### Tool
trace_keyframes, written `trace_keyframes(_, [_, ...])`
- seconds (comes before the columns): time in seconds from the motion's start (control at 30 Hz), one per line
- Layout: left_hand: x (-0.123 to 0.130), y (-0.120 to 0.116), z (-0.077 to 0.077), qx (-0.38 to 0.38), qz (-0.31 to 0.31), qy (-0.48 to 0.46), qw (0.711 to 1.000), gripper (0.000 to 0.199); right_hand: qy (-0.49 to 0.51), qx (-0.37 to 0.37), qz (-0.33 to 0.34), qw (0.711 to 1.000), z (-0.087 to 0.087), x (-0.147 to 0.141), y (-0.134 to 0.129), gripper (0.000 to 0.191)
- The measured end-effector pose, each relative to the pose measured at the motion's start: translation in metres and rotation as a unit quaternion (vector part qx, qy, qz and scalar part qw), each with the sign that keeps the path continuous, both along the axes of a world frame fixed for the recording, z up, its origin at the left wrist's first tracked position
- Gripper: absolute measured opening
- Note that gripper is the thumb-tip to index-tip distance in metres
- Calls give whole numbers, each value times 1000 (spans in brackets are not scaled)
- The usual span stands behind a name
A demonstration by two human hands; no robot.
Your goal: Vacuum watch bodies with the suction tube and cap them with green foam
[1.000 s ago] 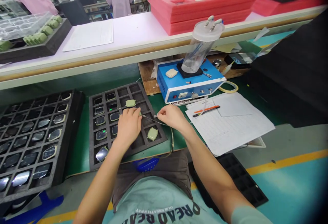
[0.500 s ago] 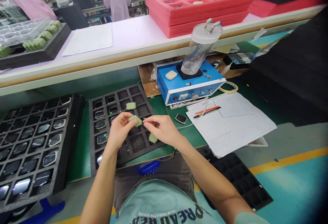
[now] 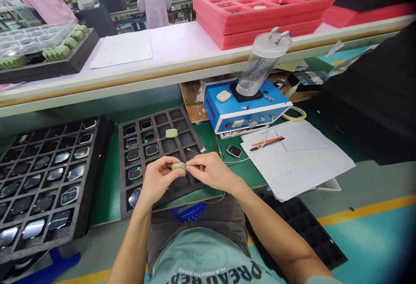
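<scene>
My left hand [image 3: 162, 179] is closed around a small light-green watch case [image 3: 178, 167], held above the black foam tray [image 3: 124, 204]. My right hand [image 3: 212, 171] has its thumb and forefinger pinched at the right edge of that case. Anything tiny between those fingertips is hidden. Another green watch case [image 3: 171, 133] lies in the tray beyond my hands. On the tray's left side several watches [image 3: 134, 172] sit screen up in their pockets. A thin pale strip with a white end [image 3: 202, 150] rests by the tray's right edge.
A second foam tray [image 3: 85, 188] full of watches stands at left. To the right are a loose watch [image 3: 234, 151], papers [image 3: 305, 162] with pens, and a blue machine [image 3: 240, 112] bearing a clear cylinder [image 3: 256, 69]. Red foam trays [image 3: 221, 28] sit on the shelf above.
Both hands have come slightly closer to my body with the green watch case. The thin strip behind my right hand now shows, and the green piece under that hand has become hidden.
</scene>
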State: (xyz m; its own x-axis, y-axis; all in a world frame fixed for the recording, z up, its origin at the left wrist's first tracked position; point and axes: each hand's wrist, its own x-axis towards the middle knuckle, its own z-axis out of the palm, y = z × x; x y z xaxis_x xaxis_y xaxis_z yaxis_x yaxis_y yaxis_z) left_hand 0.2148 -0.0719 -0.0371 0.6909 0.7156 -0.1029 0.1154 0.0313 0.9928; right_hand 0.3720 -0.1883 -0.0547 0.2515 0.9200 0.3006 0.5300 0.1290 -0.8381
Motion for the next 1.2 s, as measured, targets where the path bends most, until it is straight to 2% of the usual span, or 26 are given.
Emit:
trace_keyframes(0.1, [-5,-8,-6,-4,25,10,1000,29,37,-47,-11,998,1,-10,-1,15])
trace_keyframes(0.17, [-9,-11,-11,7,45,21,999,28,48,-86,-42,994,0,-16,0,14])
trace_keyframes(0.27, [-18,-7,-15,33,91,28,995,27,26,-122,-104,987,-3,-18,4,13])
trace_keyframes(0.33, [-26,0,-16,38,138,6,990,29,-5,-152,-124,981,-4,-17,10,14])
trace_keyframes(0.43, [-34,11,-16,12,215,-52,975,36,-88,-232,-72,966,-1,-22,21,17])
trace_keyframes(0.53, [-33,15,-17,-28,250,-89,964,45,-182,-286,-10,941,4,-30,26,20])
trace_keyframes(0.63, [-28,12,-21,-51,247,-104,962,48,-175,-276,-8,945,4,-21,18,23])
trace_keyframes(0.73, [-22,9,-25,-60,224,-119,966,46,-90,-226,-115,963,-3,8,4,21])
trace_keyframes(0.8, [-16,7,-27,-59,204,-128,969,44,-65,-202,-204,956,-9,28,-2,19])
trace_keyframes(0.87, [-9,5,-28,-61,182,-135,972,43,-80,-217,-245,941,-15,41,-1,19])
trace_keyframes(0.97, [0,1,-31,-71,154,-138,976,44,-114,-273,-238,925,-20,46,7,17])
trace_keyframes(1.03, [3,-2,-33,-81,143,-136,977,46,-107,-280,-248,921,-20,44,12,13])
trace_keyframes(1.13, [4,-6,-36,-107,126,-141,976,48,-7,-200,-264,943,-14,33,12,11])
trace_keyframes(1.2, [4,-8,-37,-118,113,-145,976,46,93,-114,-229,962,-6,21,10,15])
